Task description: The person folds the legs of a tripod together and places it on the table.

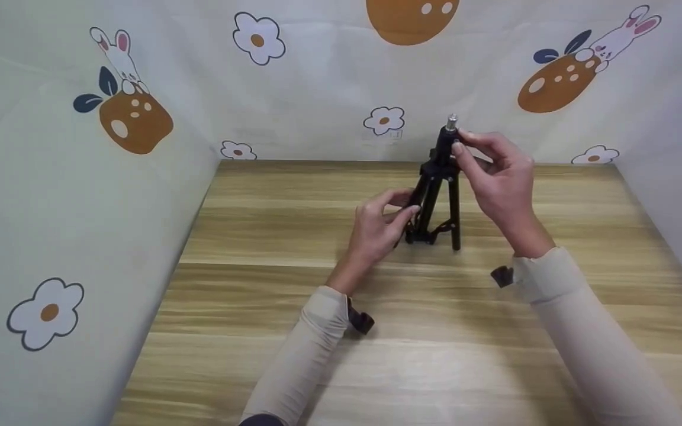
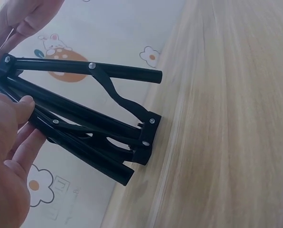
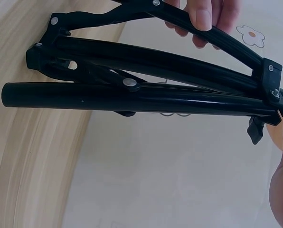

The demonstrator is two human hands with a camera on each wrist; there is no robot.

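tripod (image 1: 439, 170): roughly upright at the table's (image 1: 246, 236) far side, legs close together; foot contact, cannot tell.
left hand (image 1: 379, 225): thumb and fingers pinch one leg (image 2: 84, 148), over the table's far half.
right hand (image 1: 504, 180): thumb and fingers pinch the column (image 1: 446, 142), above the table's far edge in the head view.
toppling: if both hands let go, the narrow stance could tip it onto the table.
braces (image 2: 118, 97): could nip a fingertip if the legs swing suddenly.
leg: a sideways pull might strain its rivet.
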